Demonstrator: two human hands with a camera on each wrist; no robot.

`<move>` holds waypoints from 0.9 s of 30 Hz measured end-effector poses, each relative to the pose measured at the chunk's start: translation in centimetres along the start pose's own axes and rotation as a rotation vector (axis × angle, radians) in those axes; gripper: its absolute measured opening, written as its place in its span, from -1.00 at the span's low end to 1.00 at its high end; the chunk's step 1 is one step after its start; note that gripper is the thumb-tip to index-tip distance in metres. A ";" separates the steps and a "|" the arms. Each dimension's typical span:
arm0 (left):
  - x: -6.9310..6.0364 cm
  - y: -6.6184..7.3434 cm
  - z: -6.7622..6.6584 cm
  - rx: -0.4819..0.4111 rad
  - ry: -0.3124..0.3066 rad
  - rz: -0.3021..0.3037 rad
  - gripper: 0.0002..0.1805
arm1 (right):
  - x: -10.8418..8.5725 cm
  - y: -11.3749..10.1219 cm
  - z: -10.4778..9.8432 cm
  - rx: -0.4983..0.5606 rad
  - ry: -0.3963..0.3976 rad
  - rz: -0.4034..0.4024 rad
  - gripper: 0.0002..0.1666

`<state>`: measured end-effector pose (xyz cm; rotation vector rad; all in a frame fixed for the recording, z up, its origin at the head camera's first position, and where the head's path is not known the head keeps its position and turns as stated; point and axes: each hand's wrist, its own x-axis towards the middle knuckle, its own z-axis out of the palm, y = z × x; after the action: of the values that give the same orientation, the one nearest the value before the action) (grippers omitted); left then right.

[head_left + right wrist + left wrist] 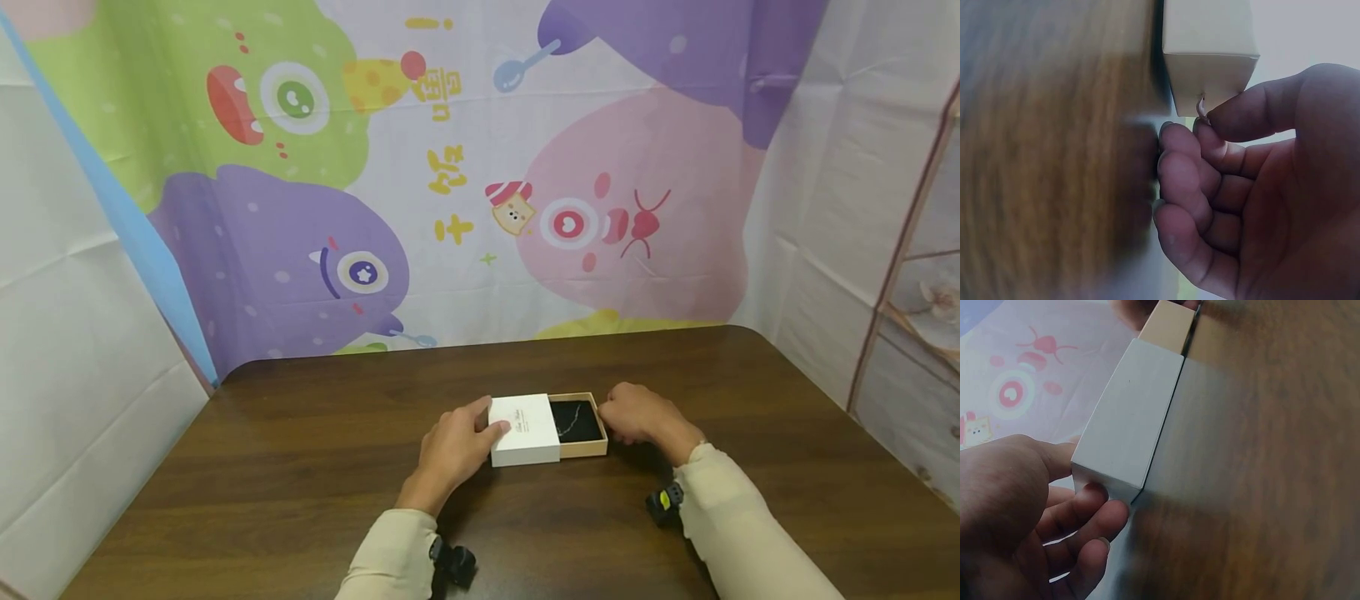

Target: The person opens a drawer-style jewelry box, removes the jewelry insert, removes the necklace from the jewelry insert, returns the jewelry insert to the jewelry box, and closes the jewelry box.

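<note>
A white box sleeve (525, 457) with small script lettering lies on the table, its cream drawer (585, 448) pulled partway out toward the right. Inside the drawer, a thin silver chain (574, 417) rests on a black pad (588, 428); part of it is hidden under the sleeve. My left hand (455, 447) grips the sleeve's left end, thumb on top and fingers against the end face in the left wrist view. At the drawer's right end, my right hand (642, 414) pinches a short ribbon pull (1201, 107) between thumb and index finger, the other fingers curled.
The dark brown wooden table (300, 467) extends around the box. Behind it hangs a cartoon-printed cloth (465, 292), with pale cloth panels at both sides. Each wrist carries a small black camera, one by the left sleeve cuff (453, 565).
</note>
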<state>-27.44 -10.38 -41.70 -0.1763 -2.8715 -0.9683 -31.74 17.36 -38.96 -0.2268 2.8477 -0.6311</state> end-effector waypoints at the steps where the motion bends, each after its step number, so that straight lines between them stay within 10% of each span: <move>1: 0.0 0.0 0.0 -0.001 0.000 0.002 -0.34 | 0.0 0.0 0.0 -0.001 0.000 0.001 -0.73; 27: 0.0 0.0 0.0 0.025 0.004 0.019 -0.35 | 0.3 0.3 0.2 0.072 0.003 -0.005 -0.75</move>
<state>-27.48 -10.42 -41.66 -0.1984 -2.8715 -0.9275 -32.01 17.49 -39.27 -0.2214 2.8221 -0.7347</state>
